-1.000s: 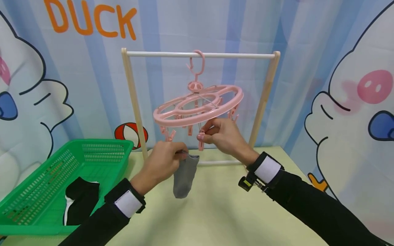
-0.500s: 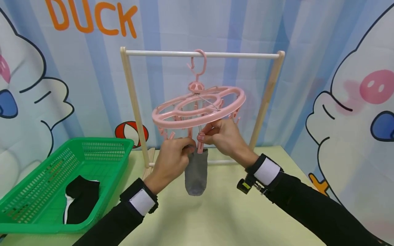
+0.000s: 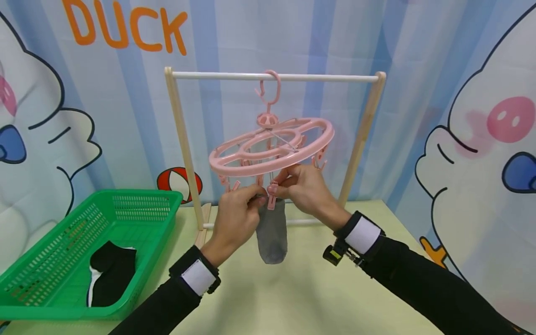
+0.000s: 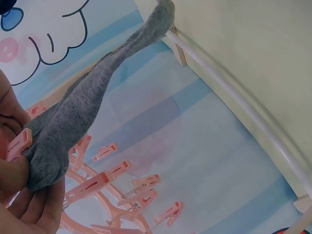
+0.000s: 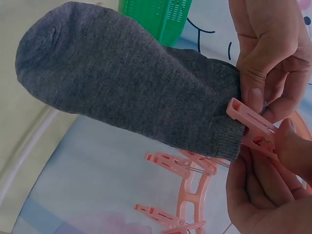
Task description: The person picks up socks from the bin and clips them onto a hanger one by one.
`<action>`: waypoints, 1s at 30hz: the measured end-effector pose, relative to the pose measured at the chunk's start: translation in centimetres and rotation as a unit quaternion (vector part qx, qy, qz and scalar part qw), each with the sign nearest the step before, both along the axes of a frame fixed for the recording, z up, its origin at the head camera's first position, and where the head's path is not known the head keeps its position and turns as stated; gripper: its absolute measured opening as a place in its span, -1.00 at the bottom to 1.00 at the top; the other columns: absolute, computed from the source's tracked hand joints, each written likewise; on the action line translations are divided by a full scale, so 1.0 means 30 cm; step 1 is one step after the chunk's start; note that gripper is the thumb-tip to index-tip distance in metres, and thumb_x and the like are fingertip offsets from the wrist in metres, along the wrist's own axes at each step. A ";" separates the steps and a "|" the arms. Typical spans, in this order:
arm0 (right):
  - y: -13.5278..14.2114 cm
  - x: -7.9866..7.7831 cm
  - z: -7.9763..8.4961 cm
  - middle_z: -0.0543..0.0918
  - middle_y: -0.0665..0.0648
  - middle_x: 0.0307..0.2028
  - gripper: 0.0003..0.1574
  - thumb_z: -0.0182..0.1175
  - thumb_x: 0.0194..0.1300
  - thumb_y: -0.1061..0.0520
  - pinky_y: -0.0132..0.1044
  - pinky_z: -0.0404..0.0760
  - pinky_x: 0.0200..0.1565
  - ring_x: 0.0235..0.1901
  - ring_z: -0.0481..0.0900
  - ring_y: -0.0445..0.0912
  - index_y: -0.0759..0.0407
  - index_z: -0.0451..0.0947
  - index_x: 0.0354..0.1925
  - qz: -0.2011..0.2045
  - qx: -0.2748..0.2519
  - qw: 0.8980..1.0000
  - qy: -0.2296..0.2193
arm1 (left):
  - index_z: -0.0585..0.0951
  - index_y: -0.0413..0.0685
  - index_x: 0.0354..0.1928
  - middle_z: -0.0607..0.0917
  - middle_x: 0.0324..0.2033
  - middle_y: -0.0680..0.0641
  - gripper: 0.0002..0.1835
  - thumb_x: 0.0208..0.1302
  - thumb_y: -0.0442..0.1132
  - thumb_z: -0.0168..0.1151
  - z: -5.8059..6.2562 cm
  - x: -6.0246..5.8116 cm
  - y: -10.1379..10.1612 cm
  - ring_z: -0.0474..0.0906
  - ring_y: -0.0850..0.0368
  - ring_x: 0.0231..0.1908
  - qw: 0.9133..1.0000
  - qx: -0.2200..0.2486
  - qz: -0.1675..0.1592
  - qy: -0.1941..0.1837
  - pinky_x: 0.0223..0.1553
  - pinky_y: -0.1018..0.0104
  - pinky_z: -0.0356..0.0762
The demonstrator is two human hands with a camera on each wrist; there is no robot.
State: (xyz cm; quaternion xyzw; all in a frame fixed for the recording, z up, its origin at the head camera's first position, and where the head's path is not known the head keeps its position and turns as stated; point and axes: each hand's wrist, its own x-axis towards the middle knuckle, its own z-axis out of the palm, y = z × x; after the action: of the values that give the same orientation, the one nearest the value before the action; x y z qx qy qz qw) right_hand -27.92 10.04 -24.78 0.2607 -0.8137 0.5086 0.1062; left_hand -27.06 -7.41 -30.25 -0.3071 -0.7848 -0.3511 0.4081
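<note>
A grey sock (image 3: 272, 235) hangs toe down, its cuff pinched between thumb and fingers of my left hand (image 3: 240, 211). My right hand (image 3: 307, 188) pinches a pink clothespin (image 3: 272, 196) that dangles from the pink round drying hanger (image 3: 268, 165). In the right wrist view the clothespin (image 5: 251, 124) straddles the edge of the sock's cuff (image 5: 229, 114), with the left fingers (image 5: 265, 90) right beside it. The left wrist view shows the sock (image 4: 78, 107) edge-on, with the hanger's other clothespins (image 4: 95, 185) behind it.
The hanger hooks over the white bar (image 3: 326, 77) of a wooden stand (image 3: 362, 135) on the pale table (image 3: 335, 288). At the left is a green basket (image 3: 163, 242) holding a black and white garment (image 3: 115, 272). A printed curtain (image 3: 234, 37) stands behind.
My left hand has brought the grey sock right and up to the clothespin, so the cuff now meets it. My right hand stays nearly in place, pinching the clothespin.
</note>
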 end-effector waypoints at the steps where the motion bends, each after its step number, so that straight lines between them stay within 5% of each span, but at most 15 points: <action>1: 0.000 0.001 0.001 0.72 0.12 -0.40 -0.91 0.35 0.18 0.31 -0.16 0.64 -0.24 -0.37 0.69 -0.14 0.30 0.59 -0.36 0.000 0.001 1.000 -0.004 | 0.68 -0.10 -0.40 0.68 -0.54 0.04 -0.84 0.13 -0.52 0.29 0.000 0.000 -0.001 0.48 0.28 -0.58 1.000 0.001 0.000 -0.001 -0.33 0.10 0.60; 4: -0.003 0.003 0.006 0.72 0.14 -0.37 -0.85 0.38 0.16 0.30 -0.15 0.66 -0.21 -0.32 0.69 -0.13 0.31 0.58 -0.32 0.006 -0.002 1.000 -0.026 | 0.68 -0.10 -0.38 0.68 -0.54 0.04 -0.84 0.13 -0.52 0.29 0.003 -0.001 -0.005 0.47 0.27 -0.58 1.000 0.002 0.006 -0.001 -0.17 -0.01 0.58; 9: -0.010 0.003 0.004 0.73 0.13 -0.32 -0.77 0.41 0.14 0.27 -0.15 0.66 -0.16 -0.26 0.69 -0.15 0.31 0.56 -0.26 0.010 -0.004 0.999 -0.043 | 0.67 -0.11 -0.38 0.67 -0.53 0.03 -0.85 0.15 -0.51 0.29 0.002 -0.002 -0.011 0.47 0.25 -0.57 1.000 -0.001 0.013 -0.006 -0.37 0.13 0.59; 15: -0.011 0.000 -0.019 0.71 0.15 -0.30 -0.74 0.40 0.16 0.24 -0.15 0.67 -0.16 -0.24 0.68 -0.16 0.32 0.55 -0.22 0.015 0.006 1.000 -0.013 | 0.68 -0.13 -0.31 0.71 -0.47 0.01 -0.88 0.15 -0.48 0.35 -0.013 -0.004 -0.012 0.59 0.23 -0.46 1.000 -0.012 0.020 -0.004 -0.09 -0.07 0.57; 20: -0.012 0.001 -0.023 0.72 0.14 -0.30 -0.74 0.40 0.17 0.23 -0.13 0.67 -0.15 -0.25 0.68 -0.17 0.31 0.55 -0.21 0.008 0.007 1.000 -0.015 | 0.65 -0.14 -0.29 0.68 -0.45 0.01 -0.89 0.17 -0.46 0.34 -0.019 -0.003 -0.017 0.53 0.23 -0.48 0.999 -0.037 0.024 0.008 -0.44 0.22 0.59; 23: -0.013 0.001 -0.021 0.72 0.14 -0.29 -0.73 0.40 0.17 0.23 -0.13 0.66 -0.15 -0.25 0.68 -0.16 0.31 0.55 -0.20 0.007 0.008 1.000 -0.017 | 0.63 -0.14 -0.24 0.67 -0.40 -0.01 -0.86 0.17 -0.45 0.35 -0.011 0.003 -0.025 0.54 0.18 -0.41 0.997 -0.057 0.039 0.020 -0.39 0.22 0.60; 27: -0.014 -0.003 -0.021 0.71 0.14 -0.28 -0.72 0.40 0.17 0.23 -0.14 0.67 -0.16 -0.25 0.68 -0.16 0.30 0.55 -0.18 0.008 0.005 1.000 -0.014 | 0.63 -0.19 -0.13 0.68 -0.34 -0.09 -0.78 0.17 -0.45 0.36 0.013 0.022 -0.040 0.59 0.07 -0.35 0.992 -0.091 0.068 0.060 -0.32 0.18 0.65; 30: -0.014 -0.006 -0.024 0.69 0.15 -0.28 -0.69 0.41 0.15 0.25 -0.15 0.67 -0.17 -0.26 0.68 -0.16 0.29 0.55 -0.15 0.011 0.002 1.000 -0.010 | 0.62 -0.25 -0.09 0.67 -0.29 -0.16 -0.75 0.16 -0.47 0.34 0.046 0.038 -0.047 0.60 -0.01 -0.33 0.982 -0.113 0.089 0.126 -0.26 0.14 0.67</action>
State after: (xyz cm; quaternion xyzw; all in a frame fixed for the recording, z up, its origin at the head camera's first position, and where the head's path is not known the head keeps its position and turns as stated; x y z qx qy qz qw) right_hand -28.11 9.64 -25.50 0.2644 -0.8128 0.5110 0.0917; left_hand -25.93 -8.82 -28.86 -0.3224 -0.7857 -0.1809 0.4960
